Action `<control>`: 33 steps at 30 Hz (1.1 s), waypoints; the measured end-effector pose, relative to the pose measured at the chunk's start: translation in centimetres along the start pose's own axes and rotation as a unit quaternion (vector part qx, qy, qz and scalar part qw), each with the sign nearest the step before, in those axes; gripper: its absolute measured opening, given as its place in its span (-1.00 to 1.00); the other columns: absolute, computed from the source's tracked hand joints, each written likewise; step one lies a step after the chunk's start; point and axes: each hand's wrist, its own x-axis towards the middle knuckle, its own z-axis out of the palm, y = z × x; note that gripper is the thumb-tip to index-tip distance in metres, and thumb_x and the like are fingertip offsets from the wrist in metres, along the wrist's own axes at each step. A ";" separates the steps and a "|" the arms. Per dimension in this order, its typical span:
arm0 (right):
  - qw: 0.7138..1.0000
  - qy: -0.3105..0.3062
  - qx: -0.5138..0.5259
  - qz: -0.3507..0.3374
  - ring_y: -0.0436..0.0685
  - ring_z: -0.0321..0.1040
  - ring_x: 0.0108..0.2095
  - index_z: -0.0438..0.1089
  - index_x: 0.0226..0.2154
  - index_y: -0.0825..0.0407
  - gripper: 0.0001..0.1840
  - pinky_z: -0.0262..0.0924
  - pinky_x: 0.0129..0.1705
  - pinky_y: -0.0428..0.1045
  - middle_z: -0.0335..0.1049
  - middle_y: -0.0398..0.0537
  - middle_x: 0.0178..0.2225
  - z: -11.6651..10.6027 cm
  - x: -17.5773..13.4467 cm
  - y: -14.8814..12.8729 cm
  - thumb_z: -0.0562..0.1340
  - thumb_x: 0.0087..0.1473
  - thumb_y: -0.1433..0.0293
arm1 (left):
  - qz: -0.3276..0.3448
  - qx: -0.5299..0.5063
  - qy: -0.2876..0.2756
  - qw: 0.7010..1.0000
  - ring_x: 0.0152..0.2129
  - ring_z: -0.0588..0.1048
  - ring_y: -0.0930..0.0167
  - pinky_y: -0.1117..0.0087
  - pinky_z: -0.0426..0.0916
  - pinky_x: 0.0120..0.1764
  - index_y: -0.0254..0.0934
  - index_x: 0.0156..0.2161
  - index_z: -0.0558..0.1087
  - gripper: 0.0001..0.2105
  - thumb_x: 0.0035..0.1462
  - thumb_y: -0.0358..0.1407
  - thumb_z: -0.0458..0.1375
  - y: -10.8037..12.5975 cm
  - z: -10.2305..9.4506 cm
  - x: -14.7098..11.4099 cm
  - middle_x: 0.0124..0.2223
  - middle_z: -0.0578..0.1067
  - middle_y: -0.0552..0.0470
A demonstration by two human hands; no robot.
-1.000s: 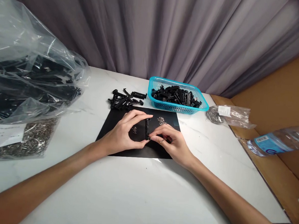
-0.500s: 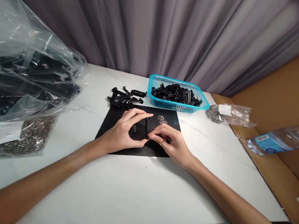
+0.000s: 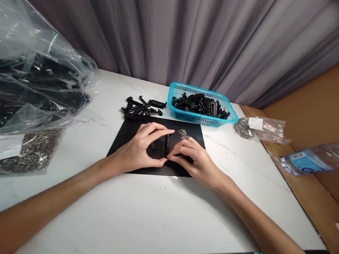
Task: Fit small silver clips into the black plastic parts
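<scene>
Upright over the black mat (image 3: 122, 139), a slim black plastic part (image 3: 166, 146) is held at its two ends between the thumb and fingers of my left hand (image 3: 136, 150). My right hand (image 3: 197, 159) is closed in a pinch at the part's lower end, its fingertips close to my left thumb. A thin, shiny metal sliver (image 3: 179, 157) shows between the right fingers; its far end is hidden. Beyond my right hand lies a small heap of metal pieces (image 3: 183, 134) on the mat. A few more metal bits (image 3: 152, 144) lie behind my left fingers.
Loose black parts (image 3: 138, 109) lie behind the mat, beside a blue basket (image 3: 203, 120) full of similar parts. Large plastic bags (image 3: 45, 96) take up the left side. At right are a small bag (image 3: 261, 128), a bottle (image 3: 311, 158) and cardboard (image 3: 311, 101).
My right hand has turned slightly at the part's lower end, and the thin metal sliver now points at a different angle. My left hand keeps its hold on the part.
</scene>
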 end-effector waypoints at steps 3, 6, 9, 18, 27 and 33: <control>1.000 -0.005 -0.008 0.010 0.19 0.33 -0.12 0.54 -0.15 -0.07 -0.84 0.24 0.01 0.14 0.53 -0.03 -0.15 -0.2 0.1 -0.1 0.21 0.41 0.36 | 0.009 0.005 0.005 1.000 0.11 0.46 0.16 0.11 0.30 0.19 -0.12 0.30 0.32 -0.33 0.07 -0.30 0.37 0.0 0.1 0.0 0.12 0.47 -0.10; 0.999 0.001 -0.002 0.032 0.19 0.34 -0.12 0.54 -0.20 -0.07 -0.87 0.23 0.04 0.14 0.54 -0.05 -0.18 0.0 0.2 -0.2 0.26 0.38 0.34 | 0.024 0.016 0.012 1.000 0.08 0.47 0.18 0.11 0.30 0.18 -0.12 0.30 0.33 -0.34 0.08 -0.30 0.36 -0.1 0.3 -0.1 0.09 0.47 -0.10; 0.998 0.002 0.013 0.057 0.18 0.35 -0.12 0.54 -0.22 -0.07 -0.91 0.22 0.06 0.16 0.54 -0.06 -0.20 0.2 0.2 -0.1 0.30 0.34 0.33 | 0.032 0.019 0.020 0.999 0.02 0.49 0.19 0.09 0.30 0.16 -0.13 0.29 0.35 -0.35 0.08 -0.31 0.35 -0.2 0.5 -0.1 0.04 0.49 -0.08; 0.974 0.005 0.154 0.166 0.09 0.39 -0.31 0.56 -0.26 -0.03 -0.86 0.27 -0.24 0.02 0.57 -0.11 -0.28 0.5 0.2 0.5 0.42 0.19 0.26 | 0.026 0.049 0.012 0.998 -0.19 0.48 0.22 0.11 0.37 0.01 -0.18 0.21 0.43 -0.43 0.06 -0.25 0.34 0.0 0.6 0.0 -0.16 0.48 -0.04; 0.960 0.004 0.212 0.183 0.14 0.50 -0.26 0.59 -0.34 -0.01 -0.80 0.34 -0.13 0.07 0.63 -0.08 -0.29 0.5 0.6 0.3 0.44 0.14 0.21 | 0.072 0.055 0.043 0.995 -0.19 0.46 0.23 0.12 0.40 0.01 -0.25 0.20 0.42 -0.44 0.07 -0.29 0.33 -0.3 1.0 -0.2 -0.19 0.43 -0.03; 0.963 -0.031 0.194 0.185 0.08 0.38 -0.40 0.61 -0.34 0.00 -0.63 0.24 -0.32 0.02 0.58 -0.09 -0.35 -0.2 0.6 0.6 0.42 0.13 0.02 | 0.041 0.021 0.018 0.999 -0.17 0.46 0.23 0.10 0.34 0.09 -0.18 0.20 0.45 -0.44 0.05 -0.28 0.35 -0.1 1.0 -0.1 -0.16 0.45 -0.01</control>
